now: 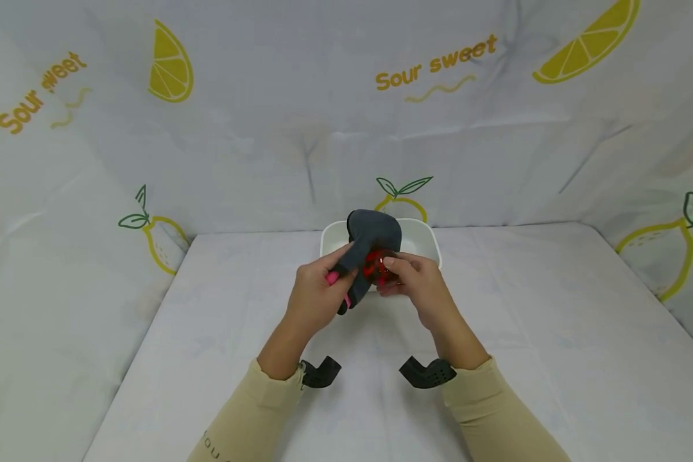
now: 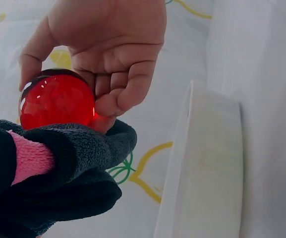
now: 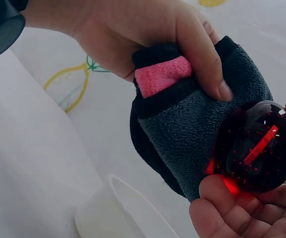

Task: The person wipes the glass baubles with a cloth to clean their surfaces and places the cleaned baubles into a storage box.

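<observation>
A clear red ball, glassy and shiny, is pinched between the thumb and fingers of my right hand. My left hand grips a folded dark grey cloth with black edging and a pink patch. In the right wrist view the ball lies against the cloth's fuzzy face. Both hands are held up in front of a white basin, whose front is partly hidden by them and the cloth. What the basin holds cannot be seen.
A white cloth covers the table. Behind it hangs a white curtain printed with lemons and lettering. A black curved wrist mount sticks out from the left cuff, and a similar mount from the right.
</observation>
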Available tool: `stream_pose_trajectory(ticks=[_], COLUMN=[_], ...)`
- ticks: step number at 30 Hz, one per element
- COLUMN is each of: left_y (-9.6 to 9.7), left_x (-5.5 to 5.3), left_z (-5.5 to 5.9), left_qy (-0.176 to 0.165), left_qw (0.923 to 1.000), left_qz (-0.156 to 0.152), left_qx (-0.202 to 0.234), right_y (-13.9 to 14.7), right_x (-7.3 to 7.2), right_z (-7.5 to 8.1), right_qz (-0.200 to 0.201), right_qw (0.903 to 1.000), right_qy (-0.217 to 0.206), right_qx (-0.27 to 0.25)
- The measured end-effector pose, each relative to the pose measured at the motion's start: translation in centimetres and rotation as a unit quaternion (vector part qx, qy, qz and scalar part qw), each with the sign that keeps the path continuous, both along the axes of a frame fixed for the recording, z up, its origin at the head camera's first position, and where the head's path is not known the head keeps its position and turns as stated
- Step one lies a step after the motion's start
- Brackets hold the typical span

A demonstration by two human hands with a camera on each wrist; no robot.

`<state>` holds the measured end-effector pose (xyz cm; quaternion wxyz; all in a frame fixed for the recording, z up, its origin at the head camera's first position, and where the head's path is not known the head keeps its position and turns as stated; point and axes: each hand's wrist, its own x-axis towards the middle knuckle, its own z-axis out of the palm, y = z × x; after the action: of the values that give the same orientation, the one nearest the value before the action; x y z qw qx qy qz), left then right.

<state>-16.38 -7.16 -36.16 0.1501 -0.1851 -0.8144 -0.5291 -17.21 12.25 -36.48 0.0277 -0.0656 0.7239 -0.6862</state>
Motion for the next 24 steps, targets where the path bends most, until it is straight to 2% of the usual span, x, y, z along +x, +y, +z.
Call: stream_pose_trajectory(ticks=[10,14,16,19,24], left_y=[0.13,0.06,0.01,-0.01,0.11], left_x=[0.23,0.24,0.23,0.20,0.16], left_z=[-0.08,-0.06,-0.07,-0.01,0.13], left_qy=[0.023,0.022,0.015,0.002,-0.035], left_qw=[0.9993,0.9993,0.9995,0.9997,0.9994], left_qz=[-0.001,0.006,0.011,0.016,0.007], left_qx=[-0.028,-0.029,-0.026,-0.017,-0.004], right_y=[0.28,0.22,0.20,0.11,-0.19], right_x=[0.00,0.21,0.42,0.60,0.75], right_z=[0.01,0.13,0.23,0.27,0.13], right_qz=[0.018,0.018,0.015,0.006,-0.020], right_qw=[0.9995,0.9997,0.9994,0.9941,0.9702], right_qy=[-0.021,0.000,0.029,0.103,0.233], right_qx=[-0.014,-0.019,-0.006,0.032,0.064])
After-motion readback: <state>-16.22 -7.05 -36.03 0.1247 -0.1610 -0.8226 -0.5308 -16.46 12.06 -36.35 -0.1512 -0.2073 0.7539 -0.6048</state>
